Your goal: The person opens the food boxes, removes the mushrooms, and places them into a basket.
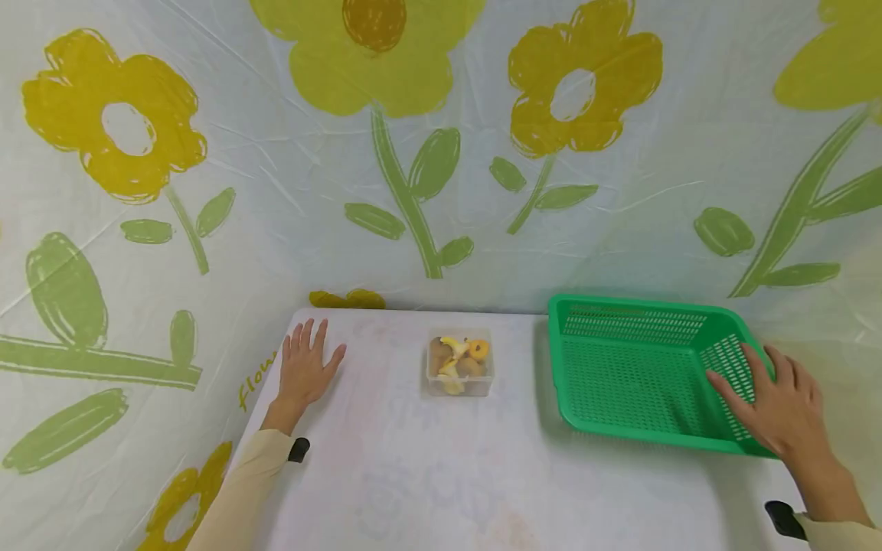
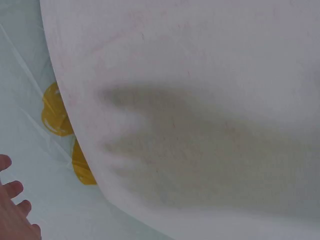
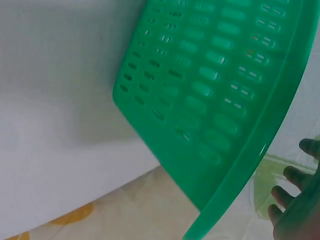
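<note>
My left hand [image 1: 305, 375] is over the left side of the white table, fingers spread and straight, holding nothing. Its shadow falls on the tabletop in the left wrist view, where only the fingertips [image 2: 14, 189] show at the edge. The right hand [image 1: 785, 402] is at the right end of a green perforated plastic basket [image 1: 627, 383], fingers loosely spread and not gripping it. In the right wrist view those fingers [image 3: 295, 177] appear apart from the basket rim. Between the hands stands a small clear plastic box [image 1: 459, 386] holding brown roundish pieces, yellow peel-like strips and an orange ring-shaped piece.
The white table [image 1: 413, 474] has a rounded corner at the far left. A flower-printed sheet [image 1: 276, 153] hangs behind and beside it. The basket sits at the table's right side, and in the right wrist view its corner reaches past the table edge.
</note>
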`<action>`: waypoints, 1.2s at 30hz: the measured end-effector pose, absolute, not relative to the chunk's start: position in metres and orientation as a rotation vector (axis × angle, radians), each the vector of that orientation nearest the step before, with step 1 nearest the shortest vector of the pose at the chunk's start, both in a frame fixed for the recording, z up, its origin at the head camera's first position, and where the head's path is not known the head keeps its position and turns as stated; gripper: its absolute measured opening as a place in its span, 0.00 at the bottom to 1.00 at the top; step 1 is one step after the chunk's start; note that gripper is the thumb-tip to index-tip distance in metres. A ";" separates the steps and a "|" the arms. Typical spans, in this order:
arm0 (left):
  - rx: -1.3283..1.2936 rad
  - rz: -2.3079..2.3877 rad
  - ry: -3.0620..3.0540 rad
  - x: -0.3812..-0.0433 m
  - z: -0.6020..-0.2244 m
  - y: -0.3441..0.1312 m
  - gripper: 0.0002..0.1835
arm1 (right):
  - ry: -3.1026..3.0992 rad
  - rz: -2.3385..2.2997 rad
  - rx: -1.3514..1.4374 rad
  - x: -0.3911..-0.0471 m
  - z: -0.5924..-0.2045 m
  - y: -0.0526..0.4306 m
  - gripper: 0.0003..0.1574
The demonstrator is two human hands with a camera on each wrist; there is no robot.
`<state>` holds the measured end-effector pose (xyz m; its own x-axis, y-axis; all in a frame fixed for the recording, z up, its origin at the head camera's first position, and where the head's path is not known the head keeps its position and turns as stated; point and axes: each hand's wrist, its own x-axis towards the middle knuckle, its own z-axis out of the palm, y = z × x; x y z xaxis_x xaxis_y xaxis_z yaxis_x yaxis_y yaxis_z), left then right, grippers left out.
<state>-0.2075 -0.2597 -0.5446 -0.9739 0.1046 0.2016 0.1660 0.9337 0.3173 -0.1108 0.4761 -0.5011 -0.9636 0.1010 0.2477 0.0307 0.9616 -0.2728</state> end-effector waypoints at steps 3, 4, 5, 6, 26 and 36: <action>-0.206 -0.556 -2.867 -0.210 -0.544 -0.252 0.38 | -2.785 0.417 -0.070 -0.113 -0.499 0.468 0.54; -0.202 -0.567 -2.859 -0.211 -0.543 -0.249 0.38 | -2.733 0.428 -0.042 -0.114 -0.500 0.465 0.53; -0.200 -0.585 -2.850 -0.211 -0.543 -0.247 0.37 | -2.689 0.440 -0.018 -0.115 -0.500 0.462 0.51; -0.198 -0.599 -2.841 -0.212 -0.543 -0.245 0.37 | -2.637 0.452 0.009 -0.116 -0.501 0.459 0.50; -0.266 -0.852 -2.574 -0.216 -0.539 -0.184 0.24 | -2.414 0.681 0.146 -0.119 -0.493 0.391 0.31; -0.256 -1.006 -2.580 -0.217 -0.537 -0.159 0.23 | -2.363 0.736 0.220 -0.119 -0.490 0.357 0.26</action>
